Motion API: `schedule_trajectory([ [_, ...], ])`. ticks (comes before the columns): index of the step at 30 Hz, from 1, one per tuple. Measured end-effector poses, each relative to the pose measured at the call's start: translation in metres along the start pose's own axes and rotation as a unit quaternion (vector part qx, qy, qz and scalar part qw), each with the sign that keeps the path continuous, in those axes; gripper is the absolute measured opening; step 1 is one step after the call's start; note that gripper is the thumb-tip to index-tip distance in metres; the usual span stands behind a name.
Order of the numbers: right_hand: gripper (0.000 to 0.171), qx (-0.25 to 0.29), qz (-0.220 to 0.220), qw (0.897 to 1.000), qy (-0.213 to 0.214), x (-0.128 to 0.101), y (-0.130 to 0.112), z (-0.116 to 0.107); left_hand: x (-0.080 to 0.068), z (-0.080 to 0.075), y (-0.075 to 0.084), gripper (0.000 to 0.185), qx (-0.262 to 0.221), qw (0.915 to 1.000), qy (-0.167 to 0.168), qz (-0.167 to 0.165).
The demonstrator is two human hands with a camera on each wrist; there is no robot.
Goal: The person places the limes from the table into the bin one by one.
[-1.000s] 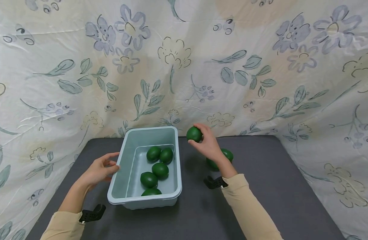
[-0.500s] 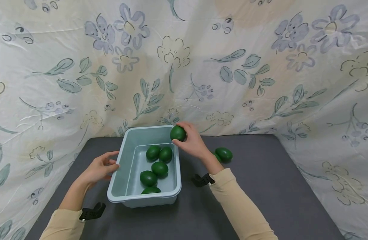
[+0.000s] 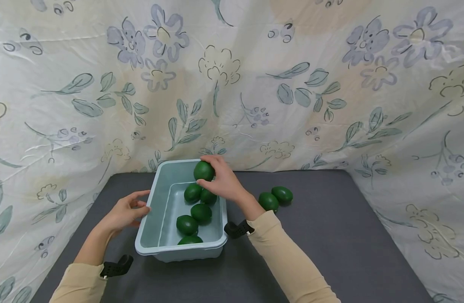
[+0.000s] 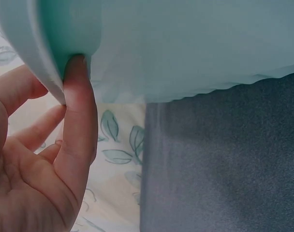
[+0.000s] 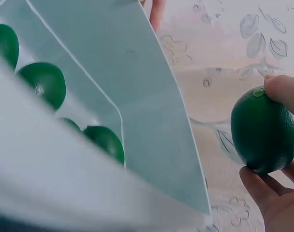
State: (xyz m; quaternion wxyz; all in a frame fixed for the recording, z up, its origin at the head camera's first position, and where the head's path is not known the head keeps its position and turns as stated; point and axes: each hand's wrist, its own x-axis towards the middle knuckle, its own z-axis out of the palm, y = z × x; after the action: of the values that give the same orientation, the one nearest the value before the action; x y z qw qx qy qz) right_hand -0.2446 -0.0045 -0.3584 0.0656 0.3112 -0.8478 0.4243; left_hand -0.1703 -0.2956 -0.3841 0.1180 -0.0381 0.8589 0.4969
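A pale blue-green plastic bin (image 3: 190, 254) stands on the dark table in the head view. Several dark green avocados (image 3: 187, 225) lie on its floor. Over the bin's far right part, my right hand (image 3: 225, 182) holds another avocado (image 3: 203, 171) between thumb and fingers. The right wrist view shows the pale stem end of that held avocado (image 5: 264, 135). My left hand (image 3: 123, 213) grips the bin's left rim; from close up, the left hand (image 4: 45, 154) has its fingers on both sides of the rim (image 4: 28, 38).
Two more avocados (image 3: 268, 201) rest side by side on the dark tabletop (image 3: 330, 244), right of the bin. A floral cloth (image 3: 232, 84) hangs behind the table and along its sides. Both wrists wear black straps (image 3: 116, 267).
My right hand has carried the avocado leftward, from right of the bin to over its inside. The two avocados on the table came into fuller view. The left hand stays on the rim.
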Motion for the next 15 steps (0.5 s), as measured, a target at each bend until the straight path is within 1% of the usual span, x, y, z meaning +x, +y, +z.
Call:
schedule_trajectory([
  [8, 0.061, -0.003, 0.010, 0.999, -0.045, 0.005, -0.011, 0.016, 0.000, -0.001, 0.000, 0.064, -0.001, 1.0000, 0.000, 0.001],
  [15, 0.062, 0.001, 0.013, 0.998, -0.060, 0.008, -0.017, 0.028, 0.000, -0.001, 0.000, 0.065, 0.001, 1.0000, 0.000, 0.001],
])
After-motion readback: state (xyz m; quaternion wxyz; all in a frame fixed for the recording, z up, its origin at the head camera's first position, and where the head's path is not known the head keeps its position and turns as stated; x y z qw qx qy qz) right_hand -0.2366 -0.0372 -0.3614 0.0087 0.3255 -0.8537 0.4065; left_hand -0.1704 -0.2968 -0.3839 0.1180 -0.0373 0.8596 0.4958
